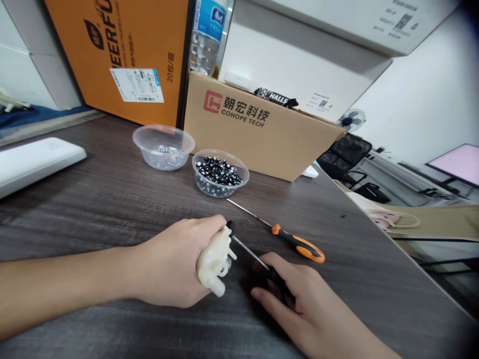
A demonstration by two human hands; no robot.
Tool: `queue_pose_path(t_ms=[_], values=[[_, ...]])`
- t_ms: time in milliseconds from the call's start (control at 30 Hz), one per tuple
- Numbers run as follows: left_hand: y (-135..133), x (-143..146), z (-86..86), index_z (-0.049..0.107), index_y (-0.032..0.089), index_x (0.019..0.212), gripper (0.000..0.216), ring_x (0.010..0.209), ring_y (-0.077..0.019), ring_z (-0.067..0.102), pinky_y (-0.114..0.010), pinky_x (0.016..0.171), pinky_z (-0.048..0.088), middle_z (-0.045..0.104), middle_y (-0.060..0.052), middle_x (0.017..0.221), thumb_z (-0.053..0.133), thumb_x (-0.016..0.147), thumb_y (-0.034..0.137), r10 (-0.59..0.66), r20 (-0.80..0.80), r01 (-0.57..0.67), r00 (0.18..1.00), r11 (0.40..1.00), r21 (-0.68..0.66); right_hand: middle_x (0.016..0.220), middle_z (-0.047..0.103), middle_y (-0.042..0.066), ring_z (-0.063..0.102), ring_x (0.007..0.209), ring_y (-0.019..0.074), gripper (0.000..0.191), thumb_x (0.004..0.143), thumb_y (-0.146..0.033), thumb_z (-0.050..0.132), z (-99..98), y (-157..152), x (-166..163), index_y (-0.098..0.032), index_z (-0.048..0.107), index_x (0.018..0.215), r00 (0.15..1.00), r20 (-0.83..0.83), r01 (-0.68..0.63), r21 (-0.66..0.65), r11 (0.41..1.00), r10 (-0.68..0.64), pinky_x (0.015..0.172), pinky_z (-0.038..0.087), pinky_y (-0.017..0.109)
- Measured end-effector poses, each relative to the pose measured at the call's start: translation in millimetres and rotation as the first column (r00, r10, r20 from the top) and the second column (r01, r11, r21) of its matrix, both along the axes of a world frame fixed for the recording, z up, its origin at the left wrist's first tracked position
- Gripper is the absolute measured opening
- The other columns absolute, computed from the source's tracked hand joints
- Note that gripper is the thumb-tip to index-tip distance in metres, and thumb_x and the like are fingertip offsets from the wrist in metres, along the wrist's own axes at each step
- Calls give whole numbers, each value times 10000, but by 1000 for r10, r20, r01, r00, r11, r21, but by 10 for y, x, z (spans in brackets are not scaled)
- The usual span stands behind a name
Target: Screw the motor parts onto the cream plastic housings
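My left hand (pixel 175 264) is closed around a small cream plastic part (pixel 215 259) and holds it just above the dark wooden table (pixel 112 199). My right hand (pixel 299 304) grips the black handle of a screwdriver (pixel 249 252). Its thin shaft points up and left, and its tip meets a black screw at the top of the plastic part. A second screwdriver (pixel 297 243) with an orange and black handle lies on the table just beyond my right hand.
Two clear plastic bowls stand further back: one (pixel 220 173) full of black screws, one (pixel 163 146) with a few silvery screws. Behind them are a brown cardboard box (pixel 258 134), an orange carton (pixel 123 55) and a water bottle (pixel 206 35). A white flat device (pixel 33 162) lies at left.
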State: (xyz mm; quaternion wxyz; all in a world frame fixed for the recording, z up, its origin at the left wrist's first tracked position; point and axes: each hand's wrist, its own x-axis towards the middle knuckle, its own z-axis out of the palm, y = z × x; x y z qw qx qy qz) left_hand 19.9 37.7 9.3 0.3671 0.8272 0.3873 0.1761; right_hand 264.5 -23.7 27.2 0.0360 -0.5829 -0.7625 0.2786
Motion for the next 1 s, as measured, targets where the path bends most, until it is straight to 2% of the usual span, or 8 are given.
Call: queue_pose_path(t_ms=[1000], values=[[8,14,-1,392,259,810,330,638,-141,521,-282,551,350,584,68,771,679,657,203,-2,-8,2,1000,1000,-8,853,689,-22,633,731,192,91,1010,-290,534,13,19,-23,-263,541,924,1000,19,5,-9,1000,-4,630,425,322]])
